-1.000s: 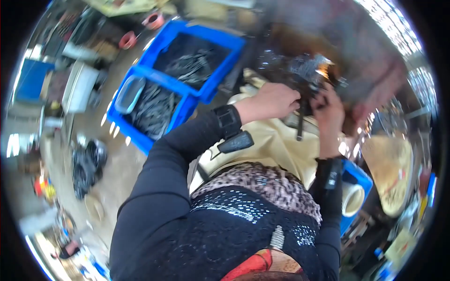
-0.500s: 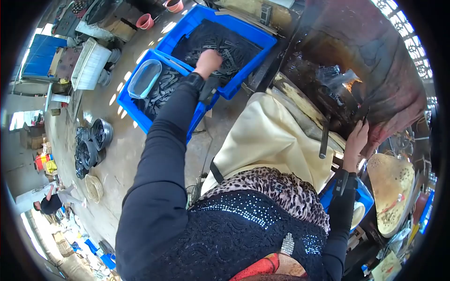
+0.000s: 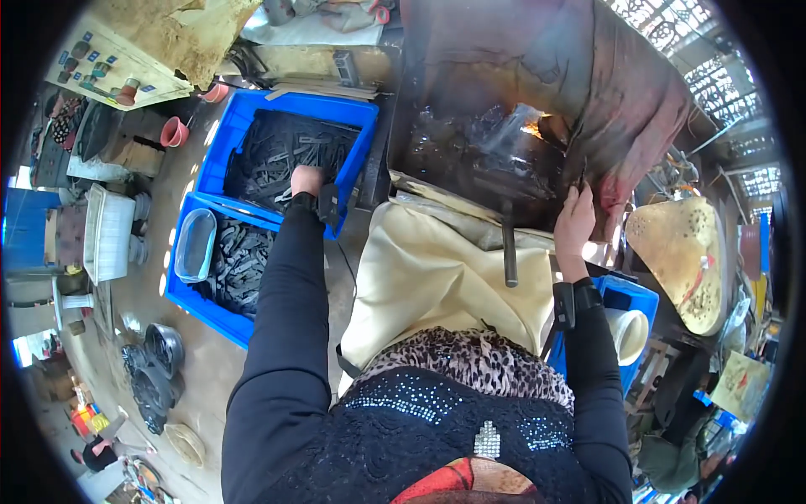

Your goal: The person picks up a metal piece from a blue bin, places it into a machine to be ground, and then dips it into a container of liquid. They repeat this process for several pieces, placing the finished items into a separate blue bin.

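My left hand (image 3: 306, 180) reaches down into the far blue crate (image 3: 220, 149), which is full of dark metal pieces (image 3: 277, 151); its fingers are buried among them, so I cannot tell whether it holds one. My right hand (image 3: 574, 222) rests on the front edge of a dark, rusty workbench (image 3: 470, 151), fingers closed over a thin dark edge near a reddish cloth (image 3: 638, 109). A small flame or glow (image 3: 532, 128) shows on the bench. A dark metal rod (image 3: 509, 249) hangs over a cream apron (image 3: 437, 277) on my lap.
A second blue crate (image 3: 195, 296) holds more dark pieces and a clear plastic tub (image 3: 195, 244). Round metal parts (image 3: 155, 361) lie on the concrete floor at left. A blue bin with a white roll (image 3: 628, 329) stands at my right, beside a yellowish perforated metal plate (image 3: 684, 252).
My left hand left the workbench, swung left and now reaches into the far blue crate. My right hand moved from the workpiece to the bench's front edge.
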A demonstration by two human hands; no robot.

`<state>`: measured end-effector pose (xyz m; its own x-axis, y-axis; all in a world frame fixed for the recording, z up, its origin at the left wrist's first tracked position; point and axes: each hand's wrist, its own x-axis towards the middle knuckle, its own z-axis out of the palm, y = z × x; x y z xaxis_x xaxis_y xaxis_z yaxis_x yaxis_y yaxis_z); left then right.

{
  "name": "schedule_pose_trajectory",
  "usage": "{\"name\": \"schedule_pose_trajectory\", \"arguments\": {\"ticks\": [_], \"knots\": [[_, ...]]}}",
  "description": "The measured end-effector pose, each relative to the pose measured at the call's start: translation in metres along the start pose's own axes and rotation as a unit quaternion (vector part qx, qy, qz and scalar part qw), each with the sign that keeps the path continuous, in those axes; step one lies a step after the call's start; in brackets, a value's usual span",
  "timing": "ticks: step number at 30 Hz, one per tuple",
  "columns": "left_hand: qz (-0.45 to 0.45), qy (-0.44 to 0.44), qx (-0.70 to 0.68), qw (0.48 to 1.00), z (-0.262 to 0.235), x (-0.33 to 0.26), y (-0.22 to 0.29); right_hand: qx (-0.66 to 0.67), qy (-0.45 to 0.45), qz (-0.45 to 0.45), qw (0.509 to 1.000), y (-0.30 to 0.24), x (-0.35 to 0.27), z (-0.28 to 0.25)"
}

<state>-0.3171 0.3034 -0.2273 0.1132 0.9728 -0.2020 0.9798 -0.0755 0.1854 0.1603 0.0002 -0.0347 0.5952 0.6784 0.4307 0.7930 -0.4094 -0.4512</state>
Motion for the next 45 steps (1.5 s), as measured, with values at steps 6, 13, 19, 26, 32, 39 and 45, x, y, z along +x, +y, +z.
{"name": "schedule_pose_trajectory", "arguments": {"ticks": [6, 13, 19, 26, 32, 39, 45], "knots": [[-0.075, -0.061, -0.732, 0.674, -0.098, -0.033, 0.031, 0.027, 0.012, 0.019, 0.999, -0.004, 0.004, -0.001], [0.222, -0.183, -0.570, 0.769, -0.208, -0.091, 0.244, 0.021, 0.020, 0.037, 0.999, 0.009, 0.005, 0.000], [0.469, 0.031, -0.118, 0.875, -0.121, -0.081, 0.332, -0.022, 0.005, 0.039, 0.999, -0.002, 0.005, -0.003], [0.531, -0.015, -0.036, 0.846, -0.103, -0.082, 0.346, -0.031, -0.027, 0.072, 0.997, -0.009, 0.004, -0.009], [0.557, -0.052, 0.056, 0.827, -0.111, -0.080, 0.347, -0.028, -0.015, 0.066, 0.997, -0.010, 0.003, -0.007], [0.571, -0.067, 0.113, 0.811, -0.120, -0.078, 0.349, -0.021, -0.030, 0.076, 0.996, -0.013, 0.004, -0.009], [0.597, -0.062, 0.082, 0.796, -0.114, -0.071, 0.351, -0.029, -0.054, 0.071, 0.996, -0.016, 0.007, -0.013]]}}
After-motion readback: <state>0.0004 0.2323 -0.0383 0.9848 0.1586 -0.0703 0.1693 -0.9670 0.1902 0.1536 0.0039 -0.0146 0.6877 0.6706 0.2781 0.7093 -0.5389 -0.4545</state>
